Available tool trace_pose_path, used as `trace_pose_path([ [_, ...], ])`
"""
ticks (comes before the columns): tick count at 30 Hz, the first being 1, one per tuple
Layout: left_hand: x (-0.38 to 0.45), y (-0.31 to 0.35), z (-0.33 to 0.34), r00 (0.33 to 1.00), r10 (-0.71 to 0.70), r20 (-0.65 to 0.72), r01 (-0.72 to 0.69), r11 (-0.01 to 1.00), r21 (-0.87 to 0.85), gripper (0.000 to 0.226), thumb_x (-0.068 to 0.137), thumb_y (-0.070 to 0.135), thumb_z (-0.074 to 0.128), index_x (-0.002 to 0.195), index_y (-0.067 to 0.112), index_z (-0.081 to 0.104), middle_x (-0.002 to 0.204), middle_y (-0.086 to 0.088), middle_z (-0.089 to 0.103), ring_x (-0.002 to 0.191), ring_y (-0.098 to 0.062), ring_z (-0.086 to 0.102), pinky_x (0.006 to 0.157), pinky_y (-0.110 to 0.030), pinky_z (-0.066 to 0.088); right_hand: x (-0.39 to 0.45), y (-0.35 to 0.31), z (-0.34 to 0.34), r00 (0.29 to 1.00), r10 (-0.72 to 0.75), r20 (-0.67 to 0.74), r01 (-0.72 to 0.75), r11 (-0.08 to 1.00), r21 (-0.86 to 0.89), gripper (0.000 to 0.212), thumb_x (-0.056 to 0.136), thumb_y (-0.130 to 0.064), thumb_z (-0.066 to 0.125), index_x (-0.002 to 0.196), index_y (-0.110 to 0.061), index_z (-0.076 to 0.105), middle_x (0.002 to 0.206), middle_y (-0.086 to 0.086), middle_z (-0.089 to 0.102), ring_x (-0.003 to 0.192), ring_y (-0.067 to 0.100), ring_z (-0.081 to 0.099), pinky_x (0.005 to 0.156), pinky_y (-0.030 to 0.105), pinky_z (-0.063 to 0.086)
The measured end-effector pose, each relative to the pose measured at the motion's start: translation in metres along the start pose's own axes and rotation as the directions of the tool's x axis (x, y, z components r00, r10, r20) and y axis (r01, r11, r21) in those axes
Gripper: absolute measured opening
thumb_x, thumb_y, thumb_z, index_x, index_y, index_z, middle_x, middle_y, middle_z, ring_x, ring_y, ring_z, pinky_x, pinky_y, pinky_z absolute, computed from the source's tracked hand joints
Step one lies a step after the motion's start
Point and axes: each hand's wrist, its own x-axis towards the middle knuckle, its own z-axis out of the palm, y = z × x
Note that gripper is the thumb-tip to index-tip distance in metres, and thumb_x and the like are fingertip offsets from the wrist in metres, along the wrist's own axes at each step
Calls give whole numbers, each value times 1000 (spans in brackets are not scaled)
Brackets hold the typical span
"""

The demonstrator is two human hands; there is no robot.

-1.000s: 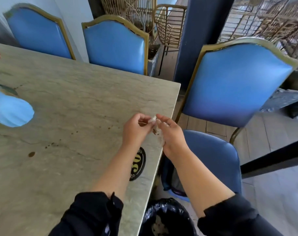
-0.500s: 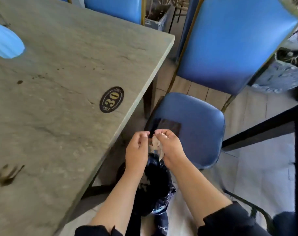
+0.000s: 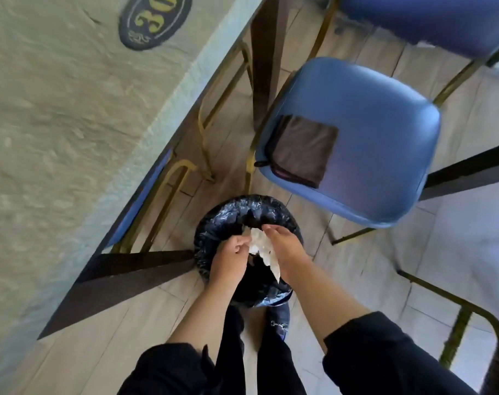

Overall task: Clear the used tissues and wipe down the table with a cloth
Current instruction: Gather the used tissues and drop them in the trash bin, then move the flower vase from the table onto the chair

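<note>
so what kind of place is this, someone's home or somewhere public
Most likely a restaurant or café, not a home. The table carries an oval number plate reading 30, a matching blue padded chair stands beside it, and a lined bin sits on the floor.

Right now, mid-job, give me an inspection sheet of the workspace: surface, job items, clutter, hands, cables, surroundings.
Surface: stone-look table, blurred; oval number plate reading 30 near its edge; no tissues seen on the visible part.
Job's things: crumpled white tissue held over the bin with black liner on the floor; dark folded cloth lying on the blue chair seat.
Clutter: nothing seen.
Grippers: left hand and right hand both pinch the tissue above the bin opening.
Cables: nothing seen.
Surroundings: wood-look floor, gold chair legs, a second blue chair at top right.
</note>
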Motion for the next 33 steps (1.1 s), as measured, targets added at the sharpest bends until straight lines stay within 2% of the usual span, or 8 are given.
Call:
trace_pose_path([
  [4,2,-8,6,998,13,-67,-10,999,43,25,95,16,54,118,15,63,128,-3,56,113,-16,55,86,-17,37,0,7,-1,999,21,25,-22,998,51,29,96,-29,54,124,-22,59,114,-3,56,95,12,51,82,25,37],
  [7,-15,5,-2,998,31,-62,-33,999,-25,23,96,13,51,115,17,64,123,-3,60,105,-13,57,81,-16,38,-20,-3,-4,999,-35,9,34,991,129,20,97,-24,53,115,-21,63,95,-10,60,79,2,52,67,18,40],
  [9,-35,23,-14,995,79,-57,-83,994,-70,24,96,8,49,113,13,65,113,0,64,100,-10,59,77,-10,39,-38,-13,-4,995,-103,-4,103,984,146,18,97,-21,51,109,-21,65,96,-10,60,91,8,55,78,24,44],
  [12,-73,59,-39,978,174,-115,-188,974,-123,23,96,7,48,111,11,65,109,5,63,102,-6,58,83,-13,37,-74,-35,1,978,-209,-13,209,966,153,22,95,-17,49,108,-21,67,109,-1,63,106,16,56,95,36,46],
  [19,-140,139,-115,929,266,-257,-335,900,-279,23,97,23,47,94,37,66,103,12,67,98,-7,63,91,-34,52,-172,-108,25,893,-448,37,432,879,201,24,95,-11,45,94,-22,66,91,1,63,80,15,54,65,27,42],
  [23,-165,171,-172,901,277,-335,-404,818,-409,25,99,15,47,89,32,62,98,5,66,90,-11,63,82,-31,50,-219,-149,48,839,-536,95,509,834,215,23,97,-10,45,95,-18,66,81,0,59,70,12,51,66,27,43],
  [26,-177,182,-217,851,270,-450,-477,755,-450,25,98,11,47,88,29,60,95,1,65,81,-9,60,71,-25,47,-240,-174,73,804,-576,144,548,813,195,22,96,-12,47,94,-21,66,87,-1,60,78,13,53,73,29,45],
  [33,-167,169,-309,796,214,-567,-540,675,-503,21,98,11,47,92,25,62,92,3,65,84,-14,60,73,-28,46,-257,-217,157,737,-632,240,622,773,125,21,95,-10,48,92,-23,64,91,-3,62,81,12,54,76,28,45],
])
